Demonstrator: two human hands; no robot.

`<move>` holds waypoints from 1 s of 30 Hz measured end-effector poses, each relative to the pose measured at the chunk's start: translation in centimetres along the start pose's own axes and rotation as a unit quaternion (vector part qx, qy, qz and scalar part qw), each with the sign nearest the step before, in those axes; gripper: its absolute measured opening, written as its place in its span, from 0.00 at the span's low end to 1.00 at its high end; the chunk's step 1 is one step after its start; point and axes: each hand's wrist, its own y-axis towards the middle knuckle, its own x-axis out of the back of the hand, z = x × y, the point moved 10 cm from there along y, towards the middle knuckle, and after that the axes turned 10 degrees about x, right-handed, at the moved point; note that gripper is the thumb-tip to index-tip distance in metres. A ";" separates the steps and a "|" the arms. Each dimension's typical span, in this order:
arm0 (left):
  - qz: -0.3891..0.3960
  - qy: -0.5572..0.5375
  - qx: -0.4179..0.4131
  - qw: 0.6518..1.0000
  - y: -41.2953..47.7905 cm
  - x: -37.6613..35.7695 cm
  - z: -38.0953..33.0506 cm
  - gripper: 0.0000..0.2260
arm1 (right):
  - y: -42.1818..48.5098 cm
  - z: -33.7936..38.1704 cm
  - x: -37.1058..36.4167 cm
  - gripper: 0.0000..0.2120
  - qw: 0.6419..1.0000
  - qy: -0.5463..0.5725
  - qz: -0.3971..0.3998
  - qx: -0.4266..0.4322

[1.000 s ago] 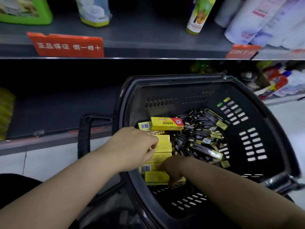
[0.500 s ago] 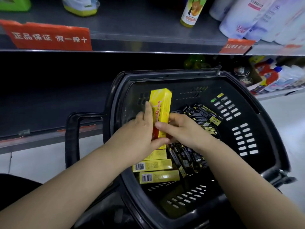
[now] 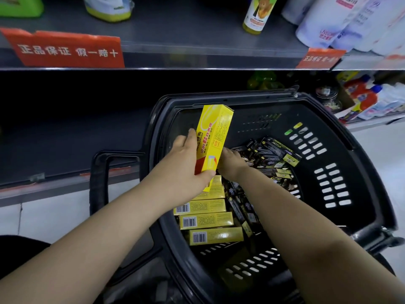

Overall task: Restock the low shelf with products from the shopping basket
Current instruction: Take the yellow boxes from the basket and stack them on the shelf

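Low shelf [image 3: 65,139] lies dark behind the black shopping basket [image 3: 361,163], which stands just before its edge. In the basket, a row of yellow boxes [image 3: 206,220] lies flat beside a heap of black boxes [image 3: 271,156]. The left hand [image 3: 186,163] holds one yellow box [image 3: 213,137] upright above the basket, fingers clamped on it. The right hand [image 3: 232,163] is just beside this box; I cannot tell how its fingers lie.

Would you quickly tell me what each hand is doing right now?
Left hand: grips the yellow box.
Right hand: fingers hidden behind the yellow box; cannot be told.
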 end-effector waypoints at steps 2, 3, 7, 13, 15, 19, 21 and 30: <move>-0.002 0.002 -0.001 1.000 0.0 0.0 0.0 0.41 | 0.4 0.6 -0.3 0.29 0.996 -0.089 -0.015 -0.007; -0.003 0.001 -0.002 1.000 0.0 0.1 0.0 0.41 | 0.4 1.0 -0.2 0.27 0.991 -0.128 -0.024 -0.011; 0.002 -0.023 -0.006 1.000 -0.2 0.3 0.0 0.41 | -0.9 1.7 0.0 0.29 0.992 -0.126 0.006 -0.015; 0.099 -0.299 0.069 0.947 -0.5 0.9 1.6 0.27 | -8.2 2.5 8.6 0.13 0.915 0.383 -0.119 -0.038; 0.132 -0.390 0.102 0.906 -0.9 1.1 2.2 0.22 | -10.6 5.0 10.8 0.16 0.853 0.507 -0.128 0.013; 0.155 -0.489 0.136 0.847 -1.8 1.6 2.8 0.14 | -12.7 11.2 13.1 0.21 0.800 0.586 -0.097 0.088; 0.154 -0.514 0.139 0.832 -2.7 1.7 3.2 0.13 | -13.2 13.9 13.4 0.20 0.801 0.583 -0.091 0.104; 0.109 -0.601 0.159 0.776 -8.3 4.3 8.1 0.24 | -13.4 24.5 13.6 0.38 0.879 0.425 -0.052 0.212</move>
